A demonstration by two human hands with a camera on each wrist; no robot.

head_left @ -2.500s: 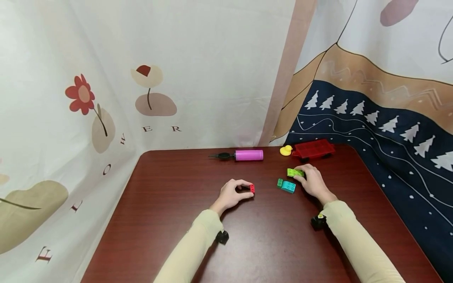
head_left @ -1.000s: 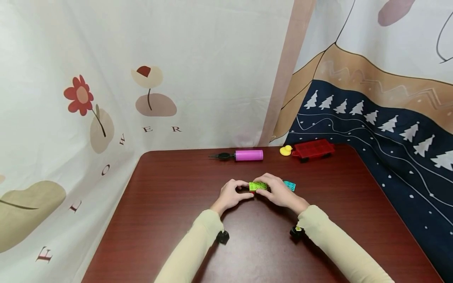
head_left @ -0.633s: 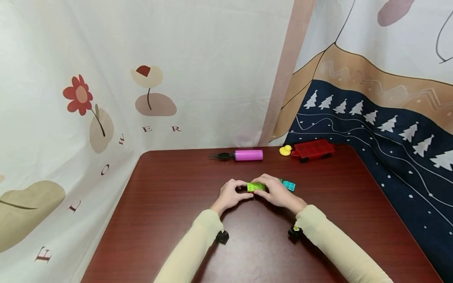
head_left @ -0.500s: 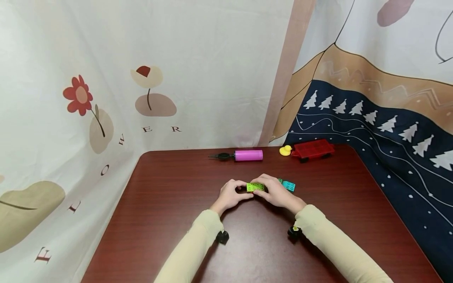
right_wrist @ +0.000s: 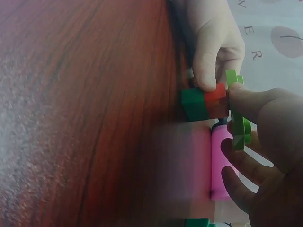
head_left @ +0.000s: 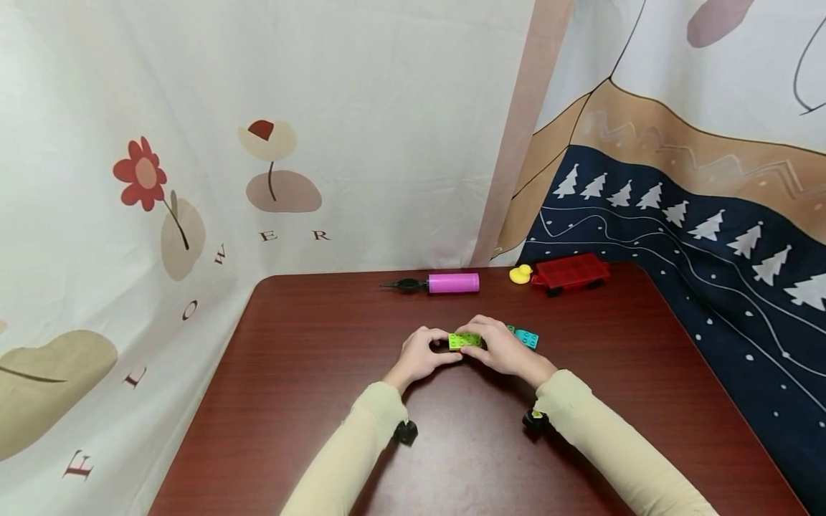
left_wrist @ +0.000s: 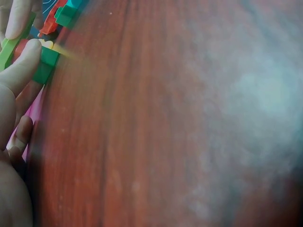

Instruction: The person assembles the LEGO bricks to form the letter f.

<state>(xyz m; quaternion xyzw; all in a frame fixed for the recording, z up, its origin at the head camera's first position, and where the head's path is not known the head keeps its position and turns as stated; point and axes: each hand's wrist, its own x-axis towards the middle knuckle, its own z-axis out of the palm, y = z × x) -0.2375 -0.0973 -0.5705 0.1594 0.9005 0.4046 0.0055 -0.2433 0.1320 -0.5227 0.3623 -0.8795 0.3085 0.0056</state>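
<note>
My left hand [head_left: 419, 356] pinches a small stack, a red brick [right_wrist: 215, 100] on top of a green brick [right_wrist: 193, 105], low at the middle of the table. With thumb and fingers my right hand [head_left: 502, 347] grips a long lime-green toy brick [head_left: 463, 341] by its sides, lying across the red brick's top. In the right wrist view the lime-green brick meets the red one with part of its length overhanging; whether the studs are fully seated I cannot tell. From above, the lime-green brick hides most of the stack.
Just right of my right hand lie a turquoise brick [head_left: 526, 338] and a green brick [head_left: 511, 330], partly hidden. Along the table's back edge are a purple-pink hand pump [head_left: 454, 283], a yellow duck [head_left: 520, 274] and a red wheeled cart [head_left: 572, 272]. Printed cloth hangs behind.
My right hand has carried the lime-green brick leftward from beside the turquoise brick onto the red brick. It shifts slightly left in the last second; my left hand stays in place.
</note>
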